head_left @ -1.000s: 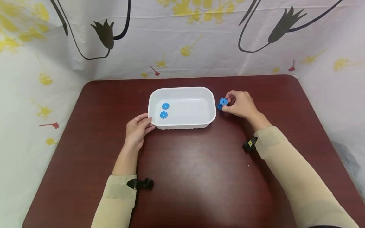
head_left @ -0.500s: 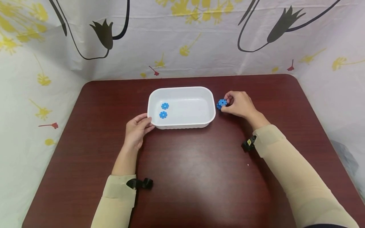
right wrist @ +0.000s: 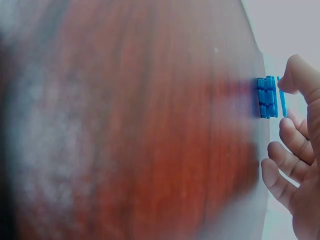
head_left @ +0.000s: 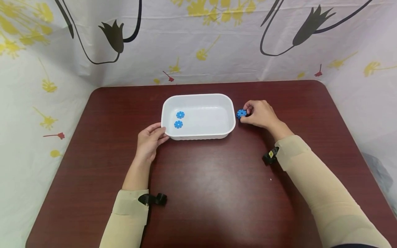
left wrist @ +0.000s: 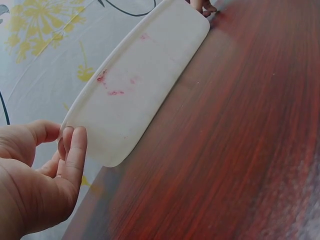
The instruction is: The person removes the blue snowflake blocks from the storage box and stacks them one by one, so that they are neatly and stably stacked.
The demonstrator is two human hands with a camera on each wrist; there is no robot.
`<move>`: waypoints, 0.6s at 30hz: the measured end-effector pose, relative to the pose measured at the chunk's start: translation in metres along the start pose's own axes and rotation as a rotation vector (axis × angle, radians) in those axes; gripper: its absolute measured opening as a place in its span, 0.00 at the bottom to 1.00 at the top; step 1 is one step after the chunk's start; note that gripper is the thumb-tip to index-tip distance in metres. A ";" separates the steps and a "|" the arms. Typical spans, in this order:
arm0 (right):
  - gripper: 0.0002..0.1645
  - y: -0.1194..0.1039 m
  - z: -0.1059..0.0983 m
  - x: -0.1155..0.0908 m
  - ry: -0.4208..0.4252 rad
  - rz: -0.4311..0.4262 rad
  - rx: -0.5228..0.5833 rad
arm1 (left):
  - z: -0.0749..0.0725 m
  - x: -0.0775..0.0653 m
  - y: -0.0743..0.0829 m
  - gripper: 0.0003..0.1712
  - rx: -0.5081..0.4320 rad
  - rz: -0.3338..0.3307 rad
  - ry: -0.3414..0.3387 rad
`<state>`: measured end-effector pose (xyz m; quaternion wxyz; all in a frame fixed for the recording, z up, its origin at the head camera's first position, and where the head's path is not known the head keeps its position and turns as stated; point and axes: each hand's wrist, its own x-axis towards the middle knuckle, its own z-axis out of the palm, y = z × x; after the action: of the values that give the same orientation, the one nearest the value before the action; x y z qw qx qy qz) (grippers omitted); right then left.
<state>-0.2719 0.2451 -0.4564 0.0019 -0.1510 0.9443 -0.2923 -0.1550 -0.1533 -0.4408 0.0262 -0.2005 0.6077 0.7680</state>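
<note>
Beyond the middle of the table a white plastic tub [head_left: 214, 120] holds two blue notched discs, a nearer disc [head_left: 178, 124] and a farther disc [head_left: 180, 115], lying flat near its left end. My left hand [head_left: 149, 140] grips the tub's near left corner, thumb at the rim and fingers under it, as the left wrist view also shows. Just right of the tub, my right hand [head_left: 262, 113] pinches another blue disc [right wrist: 282, 97] at its edge. Close below that disc is a short stack of blue discs [right wrist: 267, 97], a thin gap showing between them in the right wrist view.
The dark red-brown table [head_left: 204, 193] reaches back to a white flowered sheet [head_left: 198, 44] hung behind and at both sides. A black strap device [head_left: 152, 199] is on the left sleeve, another wrist device [head_left: 271, 155] on the right. The tub's outer wall bears reddish marks [left wrist: 102, 76].
The disc in my right hand has come down and slightly left, from above the stack to close over it, covering most of it. The left hand and tub stay put.
</note>
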 end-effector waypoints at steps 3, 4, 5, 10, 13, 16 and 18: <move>0.19 0.000 0.000 0.000 0.000 -0.002 0.001 | 0.000 0.000 0.000 0.21 0.001 -0.001 0.000; 0.19 0.000 0.000 0.000 -0.001 -0.002 0.001 | 0.000 0.000 0.000 0.21 0.001 -0.001 0.000; 0.19 0.000 -0.001 0.000 -0.002 -0.001 0.001 | 0.000 0.000 0.000 0.21 0.001 -0.001 0.000; 0.19 0.000 -0.001 -0.001 -0.008 0.003 0.002 | 0.000 -0.001 0.000 0.20 0.002 0.000 0.003; 0.19 0.000 -0.001 -0.001 -0.011 0.003 0.002 | 0.001 -0.001 0.000 0.20 0.006 0.001 0.003; 0.19 0.000 -0.001 -0.001 -0.013 0.001 0.002 | 0.001 -0.001 0.000 0.21 0.008 0.001 0.002; 0.19 0.001 -0.001 -0.001 -0.014 0.001 0.003 | 0.000 -0.001 0.000 0.21 0.005 0.001 0.000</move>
<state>-0.2714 0.2464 -0.4558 0.0090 -0.1525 0.9439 -0.2929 -0.1544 -0.1527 -0.4401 0.0265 -0.2002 0.6097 0.7665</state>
